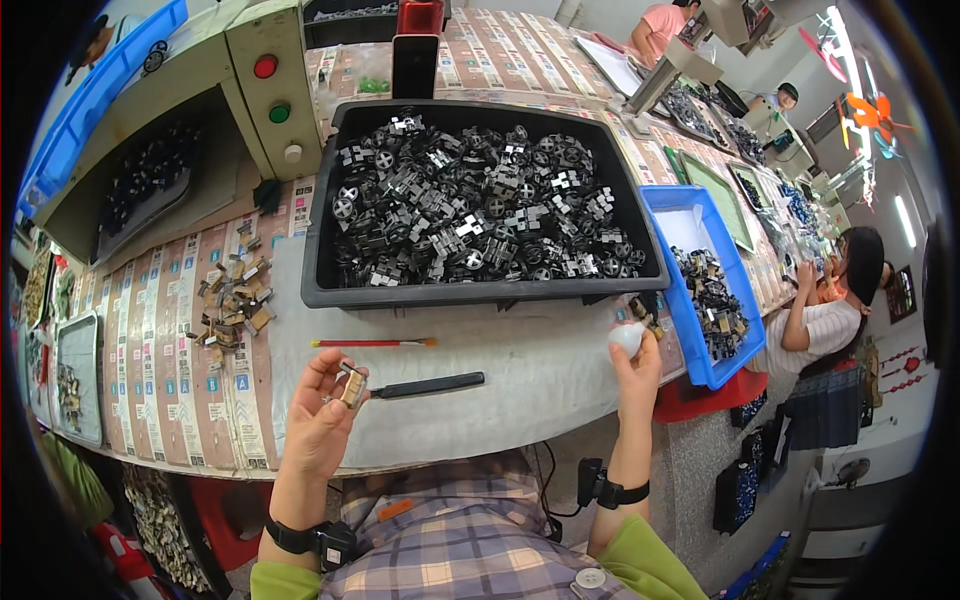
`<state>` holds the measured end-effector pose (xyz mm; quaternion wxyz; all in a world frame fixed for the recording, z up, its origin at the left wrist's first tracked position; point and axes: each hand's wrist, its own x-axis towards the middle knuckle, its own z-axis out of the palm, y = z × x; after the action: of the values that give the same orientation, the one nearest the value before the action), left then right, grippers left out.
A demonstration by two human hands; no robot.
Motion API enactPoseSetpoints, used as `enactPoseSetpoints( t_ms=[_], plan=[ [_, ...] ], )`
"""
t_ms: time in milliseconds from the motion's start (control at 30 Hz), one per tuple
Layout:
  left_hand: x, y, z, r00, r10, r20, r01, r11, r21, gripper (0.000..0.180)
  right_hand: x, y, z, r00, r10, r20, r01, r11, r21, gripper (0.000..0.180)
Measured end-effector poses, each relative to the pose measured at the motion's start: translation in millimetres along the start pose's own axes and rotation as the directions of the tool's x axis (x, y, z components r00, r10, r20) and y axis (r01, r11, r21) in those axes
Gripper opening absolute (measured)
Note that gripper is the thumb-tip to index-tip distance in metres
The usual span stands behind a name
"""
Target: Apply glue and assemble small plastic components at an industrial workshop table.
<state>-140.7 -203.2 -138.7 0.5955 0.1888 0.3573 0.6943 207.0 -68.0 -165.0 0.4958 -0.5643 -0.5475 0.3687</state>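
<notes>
Plaid apron, left fingers pinching a tan part, right fingers pinching a white object, heaped black tray beyond

Table covering: single printed letters on blue squares, repeated; smaller print unreadable.

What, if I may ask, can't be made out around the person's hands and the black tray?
All in the head view:
- Small tan part: partly covered by the left hand.
- Rounded white object: lower portion hidden by the right hand; its kind is unclear.
- Black tray: floor buried under heaped metal parts, too jumbled to count.
- Green sleeves: cut off by the lower edge.
</notes>
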Motion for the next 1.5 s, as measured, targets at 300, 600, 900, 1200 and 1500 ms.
enactPoseSetpoints(
  t_ms=[300, 600, 900, 1200, 1500],
  plan=[
    [6.9, 4.1, -1.3, 0.999, 0.035, -0.005, -0.035, 0.997, 0.062, 0.070, -6.2, -110.2, 29.5, 0.760, -0.640, -0.110, 0.467, 0.657, -0.592, 0.031],
    [4.3, 11.4, 6.7, 0.999, 0.044, 0.027, -0.045, 0.999, 0.007, 0.074, 61.2, -122.0, 185.6, 0.803, -0.225, 0.551, 0.578, 0.519, -0.630, 0.040],
    [-4.7, 10.2, -9.6, 0.991, 0.126, -0.041, -0.125, 0.992, 0.026, 0.070, 67.5, -116.6, 186.8, 0.874, -0.214, 0.437, 0.449, 0.699, -0.556, 0.028],
    [4.5, 3.8, 12.7, 0.990, 0.104, 0.091, -0.118, 0.979, 0.169, 0.064, -14.7, -124.6, 108.5, 0.660, 0.014, 0.751, -0.540, 0.704, 0.462, 0.029],
    [6.7, -7.9, 31.3, 0.971, -0.011, 0.238, -0.010, 0.996, 0.089, 0.061, -57.8, -92.4, 122.9, 0.665, 0.145, 0.733, -0.525, 0.788, 0.320, 0.024]
  ],
)
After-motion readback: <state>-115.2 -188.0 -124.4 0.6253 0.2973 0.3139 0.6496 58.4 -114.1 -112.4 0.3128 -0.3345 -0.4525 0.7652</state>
